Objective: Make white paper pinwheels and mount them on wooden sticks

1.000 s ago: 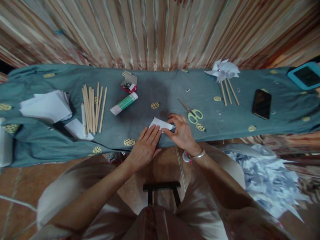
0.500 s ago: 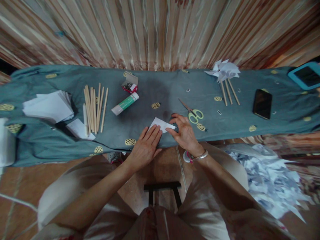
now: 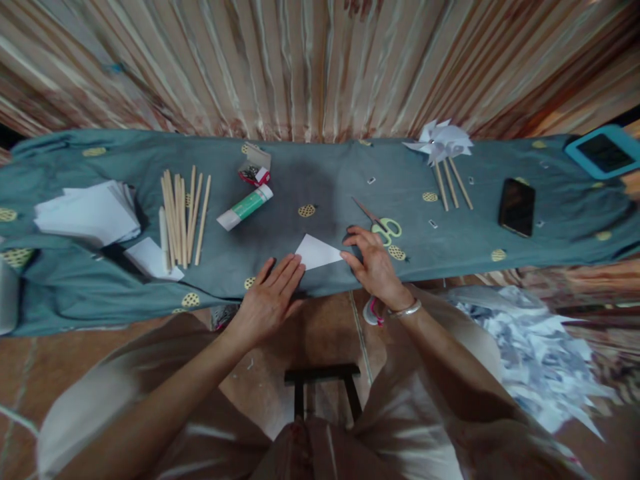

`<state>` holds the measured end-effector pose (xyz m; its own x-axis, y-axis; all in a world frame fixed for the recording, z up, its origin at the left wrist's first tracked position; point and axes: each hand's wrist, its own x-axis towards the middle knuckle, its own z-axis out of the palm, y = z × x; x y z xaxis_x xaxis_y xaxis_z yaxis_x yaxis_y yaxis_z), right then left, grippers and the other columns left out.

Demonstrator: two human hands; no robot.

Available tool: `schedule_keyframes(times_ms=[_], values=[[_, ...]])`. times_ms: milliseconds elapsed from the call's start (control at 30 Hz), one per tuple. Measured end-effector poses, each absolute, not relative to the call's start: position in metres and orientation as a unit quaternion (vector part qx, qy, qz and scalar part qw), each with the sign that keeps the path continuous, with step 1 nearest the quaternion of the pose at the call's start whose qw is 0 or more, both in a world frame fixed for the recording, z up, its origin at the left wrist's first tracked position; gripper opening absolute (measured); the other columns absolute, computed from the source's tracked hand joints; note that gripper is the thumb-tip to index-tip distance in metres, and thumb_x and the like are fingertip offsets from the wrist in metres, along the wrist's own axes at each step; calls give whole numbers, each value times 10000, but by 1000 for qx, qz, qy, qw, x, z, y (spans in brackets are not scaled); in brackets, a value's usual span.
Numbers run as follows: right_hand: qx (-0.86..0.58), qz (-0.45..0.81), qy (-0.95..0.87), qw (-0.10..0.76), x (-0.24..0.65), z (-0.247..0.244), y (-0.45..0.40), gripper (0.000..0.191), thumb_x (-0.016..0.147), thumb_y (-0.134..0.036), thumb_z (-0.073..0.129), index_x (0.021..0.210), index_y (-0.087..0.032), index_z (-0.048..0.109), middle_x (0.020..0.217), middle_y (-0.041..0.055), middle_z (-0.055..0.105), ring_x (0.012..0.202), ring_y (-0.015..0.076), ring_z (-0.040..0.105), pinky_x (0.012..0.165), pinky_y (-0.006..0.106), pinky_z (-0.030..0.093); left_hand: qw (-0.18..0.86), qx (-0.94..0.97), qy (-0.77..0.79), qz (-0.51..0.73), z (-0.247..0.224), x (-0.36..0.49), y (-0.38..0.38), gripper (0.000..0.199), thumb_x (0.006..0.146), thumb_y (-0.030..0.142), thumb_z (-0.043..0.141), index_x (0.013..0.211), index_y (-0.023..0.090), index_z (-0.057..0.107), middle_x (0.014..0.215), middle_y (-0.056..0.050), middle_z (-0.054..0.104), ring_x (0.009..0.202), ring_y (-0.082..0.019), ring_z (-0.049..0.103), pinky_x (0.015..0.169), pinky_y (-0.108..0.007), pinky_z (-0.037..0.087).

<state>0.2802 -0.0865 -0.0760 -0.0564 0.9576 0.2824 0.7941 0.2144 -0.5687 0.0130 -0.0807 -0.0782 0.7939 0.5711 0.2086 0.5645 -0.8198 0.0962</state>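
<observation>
A white sheet of paper folded to a triangle lies on the cloth near the table's front edge. My left hand rests flat at its left corner, fingers stretched out and fingertips just touching the paper. At the right-hand point, the thumb of my right hand touches the tip of the paper, while its other fingers curve apart from the thumb on the cloth. Close beyond that hand are scissors with pale green handles. Whether any paper is under my left fingertips is hidden.
On the left are stacked white paper, wooden sticks, a green-and-white tube and a small red box. Paper pinwheels, a phone and a blue-framed device lie right. Paper scraps fill a bag below.
My left hand has slid left and down off the middle of the folded paper, baring more of it. My right hand stays at the right tip. The view has shifted slightly.
</observation>
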Motion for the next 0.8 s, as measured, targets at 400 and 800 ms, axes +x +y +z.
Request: schedule_keyframes(times_ms=[400, 800], values=[[-603, 145, -723, 305, 287, -76, -88, 229, 985, -397, 464, 1030, -231, 615, 1281, 135, 627, 1234, 304, 547, 1074, 510, 400, 23, 939, 314, 139, -75, -21, -87, 463, 983, 239, 490, 1431, 123, 497, 1469, -171, 541, 1391, -293, 490, 1160, -537, 386], [-585, 207, -711, 332, 282, -72, -81, 384, 991, -472, 435, 1233, -253, 639, 1384, 103, 610, 1307, 268, 537, 1137, 509, 392, 18, 936, 321, 143, -69, -20, -88, 399, 982, 280, 508, 1335, 110, 584, 1410, -183, 596, 1350, -302, 533, 1136, -554, 405]])
